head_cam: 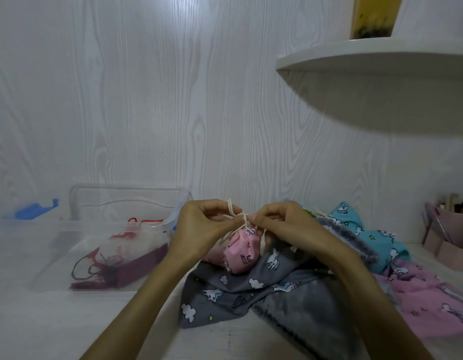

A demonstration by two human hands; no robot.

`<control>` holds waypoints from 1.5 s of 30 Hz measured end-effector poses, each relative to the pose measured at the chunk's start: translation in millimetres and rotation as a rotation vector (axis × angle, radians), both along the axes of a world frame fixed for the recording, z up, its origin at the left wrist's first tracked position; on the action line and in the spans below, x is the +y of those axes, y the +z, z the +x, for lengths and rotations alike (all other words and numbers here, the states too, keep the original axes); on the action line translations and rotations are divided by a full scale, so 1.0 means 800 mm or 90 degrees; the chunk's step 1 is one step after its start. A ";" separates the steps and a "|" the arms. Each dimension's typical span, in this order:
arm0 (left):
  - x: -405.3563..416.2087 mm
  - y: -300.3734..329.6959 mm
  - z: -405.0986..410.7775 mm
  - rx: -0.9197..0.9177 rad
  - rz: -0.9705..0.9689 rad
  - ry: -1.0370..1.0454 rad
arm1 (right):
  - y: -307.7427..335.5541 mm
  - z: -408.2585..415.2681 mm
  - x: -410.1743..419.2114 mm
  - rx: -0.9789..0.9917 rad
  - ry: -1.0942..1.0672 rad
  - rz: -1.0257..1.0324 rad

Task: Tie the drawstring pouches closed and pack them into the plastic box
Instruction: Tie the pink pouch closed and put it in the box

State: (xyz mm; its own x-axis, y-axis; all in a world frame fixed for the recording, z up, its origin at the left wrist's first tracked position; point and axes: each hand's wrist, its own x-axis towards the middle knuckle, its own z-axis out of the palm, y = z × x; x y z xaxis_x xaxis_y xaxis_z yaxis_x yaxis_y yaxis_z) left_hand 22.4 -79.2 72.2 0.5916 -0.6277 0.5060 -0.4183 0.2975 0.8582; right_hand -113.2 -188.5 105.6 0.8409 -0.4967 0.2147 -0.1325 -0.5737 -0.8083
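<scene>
A small pink unicorn-print pouch (pixel 241 253) hangs gathered at its mouth between my hands, resting on a grey unicorn-print pouch (pixel 225 289). My left hand (pixel 199 224) and my right hand (pixel 279 224) each pinch the cream drawstring (pixel 242 218), which is crossed in a knot above the pouch. The clear plastic box (pixel 77 255) stands at the left, holding a dark red pouch (pixel 136 266) and a pale one with red cord. A teal pouch (pixel 365 235) and a pink pouch (pixel 433 302) lie at the right.
The box's clear lid (pixel 126 201) with blue clips leans behind it against the wall. A blue clip (pixel 35 209) shows at far left. A white shelf (pixel 381 81) juts out above right. A pink organizer (pixel 451 229) stands at the right edge.
</scene>
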 end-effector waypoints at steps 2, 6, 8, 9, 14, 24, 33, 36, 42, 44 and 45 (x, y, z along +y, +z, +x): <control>-0.001 0.000 -0.001 -0.029 -0.001 0.024 | -0.001 0.000 -0.001 0.003 0.002 0.058; -0.002 -0.001 -0.002 -0.024 0.004 0.009 | -0.002 0.000 -0.001 -0.016 -0.019 0.017; -0.005 0.000 -0.004 -0.016 0.004 -0.019 | -0.001 0.001 -0.001 -0.051 -0.053 -0.062; -0.005 0.001 -0.004 -0.011 0.003 -0.037 | 0.000 0.001 0.000 -0.071 -0.068 -0.084; -0.005 0.004 -0.001 -0.004 0.005 -0.093 | -0.008 0.008 0.002 -0.145 -0.201 -0.287; -0.004 0.006 0.003 -0.027 0.014 -0.102 | -0.012 0.020 -0.010 -0.138 0.083 0.427; -0.002 0.006 0.011 -0.073 0.048 -0.069 | 0.008 -0.005 -0.001 -0.002 -0.270 -0.350; 0.000 0.005 0.015 -0.066 0.041 -0.067 | 0.014 -0.018 -0.014 -0.147 -0.418 -0.393; -0.003 0.005 0.013 -0.065 0.048 -0.047 | 0.019 -0.048 -0.048 0.122 -0.255 -0.211; -0.006 0.003 0.012 -0.078 0.053 -0.034 | 0.026 -0.043 -0.038 -0.048 -0.215 -0.192; -0.007 0.003 0.012 -0.080 0.053 -0.033 | 0.029 -0.038 -0.028 -0.095 -0.171 -0.159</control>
State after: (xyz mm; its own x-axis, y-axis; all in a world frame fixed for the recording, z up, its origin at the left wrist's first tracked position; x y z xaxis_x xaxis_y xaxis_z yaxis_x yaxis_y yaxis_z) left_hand 32.1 -84.7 74.2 0.4932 -0.6986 0.5184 -0.5096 0.2510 0.8230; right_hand -143.3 -211.2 128.8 0.6382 -0.6122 0.4668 -0.1959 -0.7155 -0.6706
